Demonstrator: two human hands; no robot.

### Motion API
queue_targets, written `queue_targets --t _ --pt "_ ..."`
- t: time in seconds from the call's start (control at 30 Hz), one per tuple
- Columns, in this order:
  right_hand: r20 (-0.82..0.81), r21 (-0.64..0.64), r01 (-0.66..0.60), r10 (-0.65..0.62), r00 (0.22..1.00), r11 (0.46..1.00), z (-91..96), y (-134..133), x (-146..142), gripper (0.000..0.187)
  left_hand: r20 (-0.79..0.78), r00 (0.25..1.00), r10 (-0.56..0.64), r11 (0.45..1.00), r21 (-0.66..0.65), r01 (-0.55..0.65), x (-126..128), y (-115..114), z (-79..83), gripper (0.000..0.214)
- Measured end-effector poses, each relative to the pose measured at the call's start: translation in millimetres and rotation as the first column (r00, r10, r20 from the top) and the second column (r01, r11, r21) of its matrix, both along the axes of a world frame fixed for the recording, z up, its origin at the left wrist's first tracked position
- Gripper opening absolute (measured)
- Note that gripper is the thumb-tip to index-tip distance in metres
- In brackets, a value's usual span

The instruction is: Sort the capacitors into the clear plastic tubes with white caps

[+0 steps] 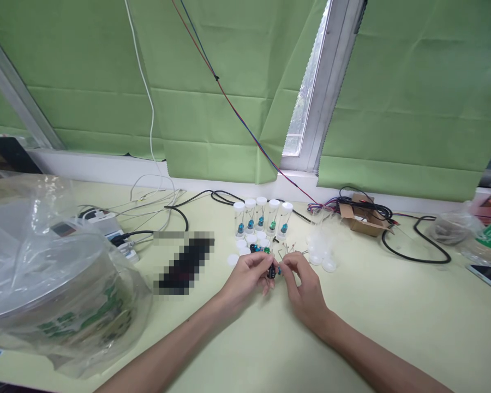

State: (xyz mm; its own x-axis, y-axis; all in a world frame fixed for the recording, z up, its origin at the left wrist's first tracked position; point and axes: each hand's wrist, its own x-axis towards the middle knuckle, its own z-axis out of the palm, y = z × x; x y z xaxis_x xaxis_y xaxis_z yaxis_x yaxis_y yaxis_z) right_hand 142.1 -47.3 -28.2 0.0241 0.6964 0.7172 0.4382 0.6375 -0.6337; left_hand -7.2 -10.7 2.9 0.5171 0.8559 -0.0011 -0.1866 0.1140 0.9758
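My left hand (245,277) pinches a small black cylindrical part (271,272) between thumb and fingers. Close beside it, my right hand (306,286) is closed with its fingertips at a small blue piece (280,270); whether the blue and black parts are joined I cannot tell. Just beyond the hands stand several clear tubes (273,215) with white caps, each with a blue or green piece inside. Loose white caps (251,239), a green piece (267,250) and thin bent metal bits (288,248) lie between tubes and hands.
A large plastic-wrapped tub (77,295) fills the left side, near a power strip (125,248) with cables. A blurred-out dark patch (186,265) lies left of my hands. Clear round pieces (323,256), a small cardboard box (362,215) and a phone (489,277) are to the right.
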Motion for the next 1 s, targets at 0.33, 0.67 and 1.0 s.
queue_targets --t 0.33,0.67,1.0 --pt "-0.029 -0.03 0.004 -0.005 1.0 1.0 -1.7 1.7 0.6 0.013 0.019 0.999 0.027 0.997 -0.078 -0.025 -0.8 -0.1 -0.8 0.034" --pt "-0.016 -0.009 0.028 -0.028 0.999 1.0 -1.2 2.0 0.2 0.011 0.056 0.998 0.042 0.994 -0.108 -0.036 0.1 -0.1 -2.4 0.034" --pt "-0.012 -0.011 0.027 -0.027 1.0 1.0 -1.2 2.2 0.6 0.011 0.092 0.995 0.043 0.984 -0.174 -0.026 0.6 -3.0 1.2 0.029"
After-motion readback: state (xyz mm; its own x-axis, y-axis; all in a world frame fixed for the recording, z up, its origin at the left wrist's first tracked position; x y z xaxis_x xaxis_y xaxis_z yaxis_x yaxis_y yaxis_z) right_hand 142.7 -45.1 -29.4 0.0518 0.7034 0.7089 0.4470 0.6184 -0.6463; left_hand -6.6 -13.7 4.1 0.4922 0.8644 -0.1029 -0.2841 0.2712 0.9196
